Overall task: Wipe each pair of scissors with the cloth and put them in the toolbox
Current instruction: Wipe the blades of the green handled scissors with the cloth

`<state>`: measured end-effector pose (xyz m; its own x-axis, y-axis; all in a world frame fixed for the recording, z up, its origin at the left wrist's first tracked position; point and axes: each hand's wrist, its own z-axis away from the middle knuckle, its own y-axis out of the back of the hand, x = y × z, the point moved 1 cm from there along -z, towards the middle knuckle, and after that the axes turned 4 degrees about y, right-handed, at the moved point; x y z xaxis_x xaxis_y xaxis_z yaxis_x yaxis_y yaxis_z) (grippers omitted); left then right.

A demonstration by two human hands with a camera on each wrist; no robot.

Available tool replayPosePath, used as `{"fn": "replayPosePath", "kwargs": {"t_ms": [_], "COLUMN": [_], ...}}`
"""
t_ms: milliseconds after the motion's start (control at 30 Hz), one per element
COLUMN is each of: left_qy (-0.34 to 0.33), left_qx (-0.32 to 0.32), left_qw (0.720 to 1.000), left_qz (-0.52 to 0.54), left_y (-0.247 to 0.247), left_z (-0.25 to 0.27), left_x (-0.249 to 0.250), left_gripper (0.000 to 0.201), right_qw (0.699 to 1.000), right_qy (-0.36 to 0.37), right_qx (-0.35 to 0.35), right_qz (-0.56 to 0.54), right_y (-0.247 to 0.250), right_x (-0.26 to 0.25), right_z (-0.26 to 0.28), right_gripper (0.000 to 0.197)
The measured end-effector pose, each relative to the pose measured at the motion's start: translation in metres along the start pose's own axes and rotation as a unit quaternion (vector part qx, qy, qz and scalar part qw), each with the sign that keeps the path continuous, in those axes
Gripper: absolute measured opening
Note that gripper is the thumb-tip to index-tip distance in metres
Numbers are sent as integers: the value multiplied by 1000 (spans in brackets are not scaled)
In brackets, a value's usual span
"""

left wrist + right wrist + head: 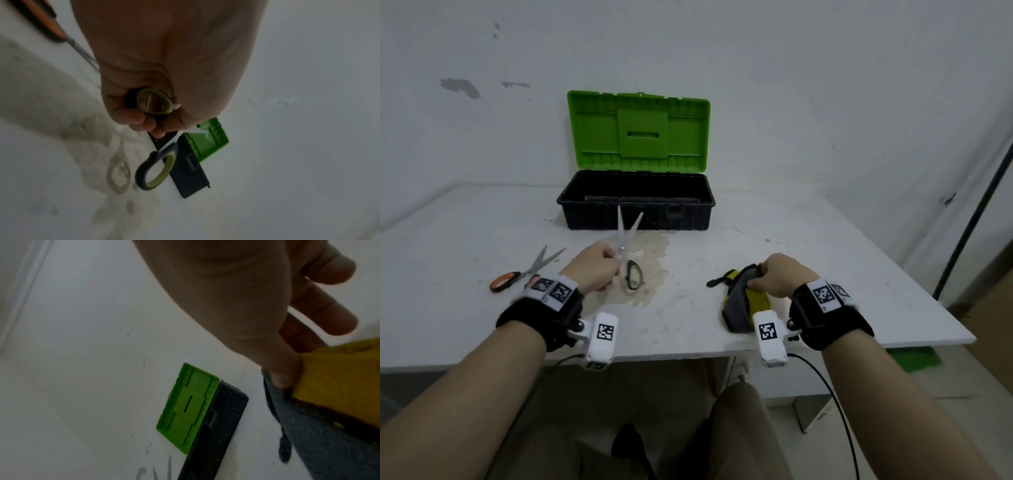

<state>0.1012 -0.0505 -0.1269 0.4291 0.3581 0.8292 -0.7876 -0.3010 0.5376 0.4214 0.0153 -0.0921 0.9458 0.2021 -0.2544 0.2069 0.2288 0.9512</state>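
left hand (595,266) curled round one loop of the green-handled scissors (629,253), blades spread, tips up toward the open toolbox (637,200) beyond; right hand (777,275) pinching the yellow-grey cloth (739,301) on the counter (825,274); orange-handled scissors (524,270) lie just left of the left hand; risk: the gaping blades could snag the cloth or nick fingers while wiping; one-loop hold looks loose, the pair may swing or drop

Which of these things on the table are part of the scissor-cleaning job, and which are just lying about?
Part of the job:
green-and-black-handled scissors, held by left hand
orange-handled scissors
yellow-and-grey cloth, gripped by right hand
open black toolbox with green lid

Lying about:
green object under the table's right edge
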Motion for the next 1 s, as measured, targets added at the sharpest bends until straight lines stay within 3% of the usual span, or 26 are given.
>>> {"fn": "replayPosePath", "kwargs": {"t_ms": [167, 333, 400, 467, 600, 800, 1000], "left_qy": [-6, -33, -39, -50, -83, -109, -101], "left_qx": [-70, -107, -98, -82, -59, -44, -78], "left_qw": [986, 973, 976, 981, 988, 991, 986], "left_qz": [149, 200, 192, 169, 113, 63, 108], "left_y": [-32, -51, -54, -55, -54, -49, -47], "left_z": [32, 57, 59, 59, 56, 53, 59], "left_x": [1, -9, -13, -15, -14, -10, -4], "left_gripper": [14, 13, 16, 21, 23, 25, 23], "right_qw": [974, 938, 945, 967, 966, 928, 926], "right_qy": [32, 36, 52, 65, 79, 176, 252], "right_qx": [150, 109, 32, -29, 49, 100, 27], "right_qz": [-167, -327, -320, -243, -241, -313, -279], "right_y": [1, -21, -24, -24, -17, -4, 2], "right_x": [-9, -14, -12, -6, -4, -25, -41], "right_z": [4, 7, 12, 15, 16, 17, 24], "right_gripper": [31, 33, 40, 43, 14, 12, 33]}}
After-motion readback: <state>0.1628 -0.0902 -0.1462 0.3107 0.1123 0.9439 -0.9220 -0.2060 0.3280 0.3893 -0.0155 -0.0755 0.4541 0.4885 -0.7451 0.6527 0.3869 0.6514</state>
